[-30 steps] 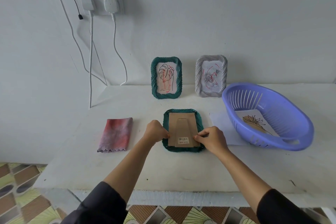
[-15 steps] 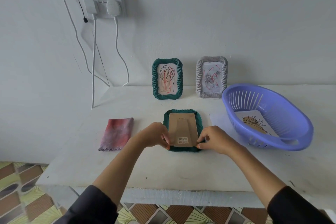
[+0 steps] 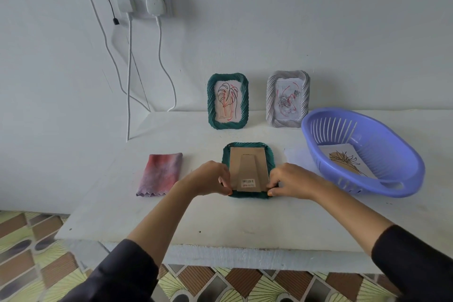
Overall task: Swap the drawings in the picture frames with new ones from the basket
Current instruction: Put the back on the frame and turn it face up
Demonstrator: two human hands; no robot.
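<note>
A dark green ribbed picture frame (image 3: 248, 149) is laid face down on the white worktop (image 3: 220, 218), its brown cardboard backing (image 3: 248, 169) uppermost. The frame's near corners are pinched by the left hand (image 3: 210, 180) and right hand (image 3: 293, 181), fingers curled, forearms extended forward. A new drawing (image 3: 348, 162) is contained in the purple slotted plastic basket (image 3: 392, 154).

A white surface (image 3: 220, 223) carries a face-down green frame (image 3: 247, 147), a folded pink cloth (image 3: 160, 174) to its left, a purple basket (image 3: 397, 179) at right, and two upright frames, green (image 3: 228, 100) and grey (image 3: 288, 99), against the wall.
</note>
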